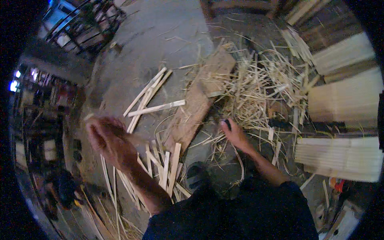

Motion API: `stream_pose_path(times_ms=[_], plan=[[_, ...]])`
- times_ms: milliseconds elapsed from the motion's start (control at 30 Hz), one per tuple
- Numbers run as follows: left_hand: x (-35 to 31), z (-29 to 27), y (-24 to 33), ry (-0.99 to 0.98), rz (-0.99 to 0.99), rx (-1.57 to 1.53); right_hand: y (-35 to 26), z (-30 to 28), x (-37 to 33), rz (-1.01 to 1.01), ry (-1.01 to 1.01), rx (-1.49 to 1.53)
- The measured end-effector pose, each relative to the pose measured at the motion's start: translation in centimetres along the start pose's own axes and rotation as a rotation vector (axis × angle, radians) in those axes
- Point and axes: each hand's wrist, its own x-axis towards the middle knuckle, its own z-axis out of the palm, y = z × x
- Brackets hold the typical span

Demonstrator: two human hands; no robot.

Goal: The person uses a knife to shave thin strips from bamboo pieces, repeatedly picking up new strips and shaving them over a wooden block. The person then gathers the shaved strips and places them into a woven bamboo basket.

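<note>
My left hand [110, 140], smeared by motion, is raised at the left with its fingers closed. A pale tip shows past its fingers and a blurred streak on its other side, seemingly one bamboo strip [88, 117]. My right hand [236, 135] is wrapped round the dark handle [228, 124] of a tool, its far end too blurred to make out. Between the hands lies a long brown wooden plank [196, 108]. Left of it, several split bamboo strips [150, 94] lie crossed on the floor, and more strips [170, 168] lie below my left forearm.
A heap of thin shavings [260, 88] covers the floor right of the plank. Stacked pale slatted panels [340, 158] stand along the right side. Cluttered shelves [44, 104] line the left, with a dark metal rack [92, 28] at upper left. Wooden furniture legs [208, 12] stand at the far end.
</note>
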Motion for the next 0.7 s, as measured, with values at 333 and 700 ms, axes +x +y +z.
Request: stream_pose_path(times_ms=[333,700], plan=[[-7.9,-6.9,-18.4,-0.639,0.097,0.753,1.0,-2.0,0.0,0.226,-0.194,0.259],[7.9,-1.9,-23.3,-0.698,0.441,0.757,1.7,-6.8,-2.4,0.32,0.123,0.288]])
